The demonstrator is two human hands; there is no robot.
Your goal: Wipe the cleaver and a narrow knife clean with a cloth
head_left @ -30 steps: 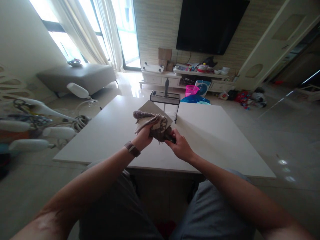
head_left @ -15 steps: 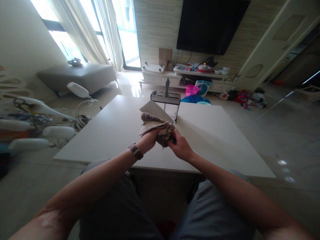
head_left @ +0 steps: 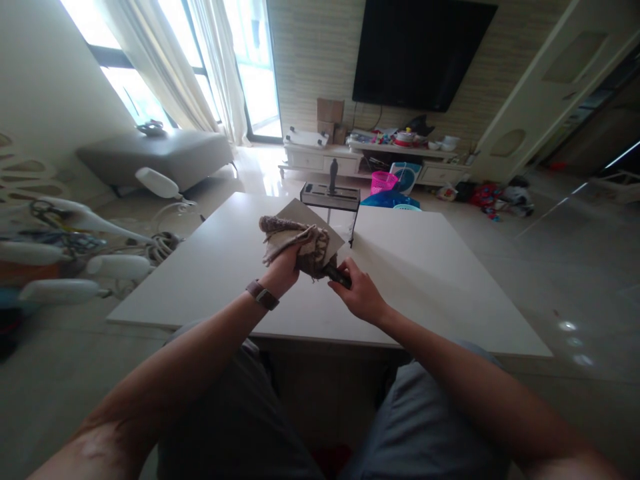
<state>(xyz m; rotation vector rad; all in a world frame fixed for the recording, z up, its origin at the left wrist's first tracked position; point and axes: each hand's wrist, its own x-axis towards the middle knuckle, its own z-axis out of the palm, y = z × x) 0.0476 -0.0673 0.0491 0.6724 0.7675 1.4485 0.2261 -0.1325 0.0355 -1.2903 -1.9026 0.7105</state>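
My right hand grips the dark handle of a cleaver, whose broad grey blade points away to the upper left. A brown and beige patterned cloth is bunched in my left hand. The cloth lies against the blade and covers its near part, close to the handle. Just beyond the blade stands a knife block with a dark slotted top and a see-through body. One black knife handle sticks up from it.
Both hands are above a white table. Past its far edge are a pink basket and a blue tub. A fallen-looking white lamp fixture with cables lies left of the table. A low cabinet lines the wall.
My left hand and the cloth have moved left and slightly up, away from my right hand. More of the cleaver's handle and blade now shows. The right hand has hardly moved.
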